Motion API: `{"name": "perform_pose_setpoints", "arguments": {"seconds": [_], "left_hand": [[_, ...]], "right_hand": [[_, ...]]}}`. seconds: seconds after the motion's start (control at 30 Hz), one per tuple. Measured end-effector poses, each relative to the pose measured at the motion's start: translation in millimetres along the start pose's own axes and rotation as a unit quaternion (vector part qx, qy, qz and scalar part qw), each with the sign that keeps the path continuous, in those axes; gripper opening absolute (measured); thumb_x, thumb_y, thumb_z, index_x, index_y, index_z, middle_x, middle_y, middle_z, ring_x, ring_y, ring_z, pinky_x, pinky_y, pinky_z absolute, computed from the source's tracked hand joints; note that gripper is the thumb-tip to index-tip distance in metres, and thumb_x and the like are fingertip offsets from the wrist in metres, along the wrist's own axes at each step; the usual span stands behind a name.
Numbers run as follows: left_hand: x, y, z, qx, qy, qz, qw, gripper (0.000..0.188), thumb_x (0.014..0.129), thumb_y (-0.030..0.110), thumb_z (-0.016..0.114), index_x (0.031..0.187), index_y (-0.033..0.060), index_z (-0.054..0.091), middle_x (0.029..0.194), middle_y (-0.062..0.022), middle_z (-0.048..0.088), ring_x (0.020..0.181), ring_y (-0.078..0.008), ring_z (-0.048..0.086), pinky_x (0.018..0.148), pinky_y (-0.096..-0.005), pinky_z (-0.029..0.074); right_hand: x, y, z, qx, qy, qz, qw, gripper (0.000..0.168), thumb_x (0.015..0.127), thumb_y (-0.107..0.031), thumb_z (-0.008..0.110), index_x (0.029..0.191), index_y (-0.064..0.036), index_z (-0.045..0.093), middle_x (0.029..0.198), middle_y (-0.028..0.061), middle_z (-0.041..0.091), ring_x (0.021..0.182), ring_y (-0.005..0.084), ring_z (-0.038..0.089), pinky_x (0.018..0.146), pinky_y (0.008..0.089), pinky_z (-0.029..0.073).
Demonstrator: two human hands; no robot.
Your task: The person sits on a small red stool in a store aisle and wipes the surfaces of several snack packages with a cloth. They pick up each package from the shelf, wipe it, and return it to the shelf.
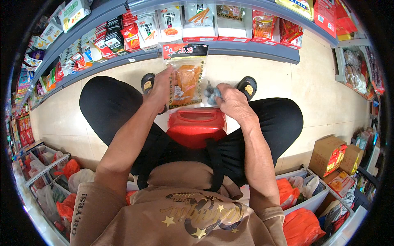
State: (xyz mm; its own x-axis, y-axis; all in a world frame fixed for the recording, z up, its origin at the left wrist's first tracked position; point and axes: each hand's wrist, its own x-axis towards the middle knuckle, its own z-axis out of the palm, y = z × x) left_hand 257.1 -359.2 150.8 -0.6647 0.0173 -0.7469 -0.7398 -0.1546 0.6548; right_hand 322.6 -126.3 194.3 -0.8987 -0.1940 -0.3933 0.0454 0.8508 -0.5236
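My left hand (160,89) grips the left edge of a flat, clear plastic snack packet (186,81) with orange-brown pieces inside and a red and black printed header. Just right of the packet, my right hand (231,100) is closed on a crumpled grey-blue cloth (212,94), blurred at its edges. The fingertips of my left hand are partly behind the packet. Below both hands, between my knees, stands a red plastic stool (197,127) with a slot near its front edge.
A grey shelf (255,55) ahead carries white-and-red cartons and rows of snack packets. One carton (232,27) holds a similar packet low inside. Cardboard boxes (326,153) and bins with red plastic bags (303,227) are behind at right; a white crate (46,169) is at left.
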Motion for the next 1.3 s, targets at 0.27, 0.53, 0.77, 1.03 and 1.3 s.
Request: {"name": "perform_pose_setpoints", "arguments": {"seconds": [0.27,0.53,0.77,1.03,1.3], "left_hand": [[-15.7,0.6,10.7,0.06,-0.059,0.048,0.995,0.044,0.103,0.038,0.046,0.111,-0.0012,0.064,0.1,-0.0118,0.069,0.086,-0.019,0.066,0.077,-0.033,0.051],[-16.0,-20.4,18.9,0.183,-0.234,0.15,0.943,0.037,0.105,0.029,0.047,0.097,-0.0018,0.066,0.081,-0.0028,0.063,0.075,-0.0119,0.055,0.074,-0.0318,0.047],[-11.5,-21.2,11.9,0.146,-0.206,0.113,0.961,0.045,0.105,0.037,0.046,0.108,-0.0044,0.064,0.093,-0.0057,0.066,0.078,-0.0119,0.059,0.076,-0.0292,0.049],[-18.2,-9.8,14.3,0.041,-0.186,0.088,0.978,0.047,0.104,0.039,0.046,0.116,-0.0041,0.062,0.104,-0.011,0.069,0.09,-0.0165,0.066,0.084,-0.0316,0.052],[-18.5,-2.1,18.7,0.074,-0.142,0.079,0.984,0.044,0.104,0.04,0.045,0.114,0.0011,0.063,0.099,-0.0061,0.068,0.088,-0.0161,0.064,0.081,-0.0307,0.051]], "right_hand": [[9.5,-8.9,-3.6,0.098,0.295,-0.072,0.948,0.039,0.086,-0.005,0.065,0.123,-0.001,0.054,0.111,0.0211,0.06,0.102,0.0404,0.062,0.089,0.0438,0.05],[19.7,-28.1,6.1,0.005,0.28,-0.205,0.938,0.043,0.078,0.004,0.066,0.12,-0.003,0.058,0.112,0.0182,0.056,0.104,0.0379,0.059,0.09,0.0441,0.051],[26.8,-14.8,4.9,-0.04,0.286,-0.043,0.956,0.043,0.077,0.008,0.06,0.119,-0.002,0.062,0.116,0.0199,0.056,0.104,0.039,0.06,0.089,0.0438,0.052],[23.3,-11.0,4.3,-0.037,0.267,-0.017,0.963,0.045,0.077,0.006,0.062,0.12,-0.002,0.06,0.119,0.0203,0.056,0.106,0.0387,0.06,0.091,0.0435,0.052],[17.3,-27.0,18.7,0.028,0.195,-0.186,0.963,0.044,0.076,0.005,0.064,0.119,-0.005,0.06,0.114,0.0145,0.056,0.106,0.0361,0.059,0.089,0.043,0.052]]}}
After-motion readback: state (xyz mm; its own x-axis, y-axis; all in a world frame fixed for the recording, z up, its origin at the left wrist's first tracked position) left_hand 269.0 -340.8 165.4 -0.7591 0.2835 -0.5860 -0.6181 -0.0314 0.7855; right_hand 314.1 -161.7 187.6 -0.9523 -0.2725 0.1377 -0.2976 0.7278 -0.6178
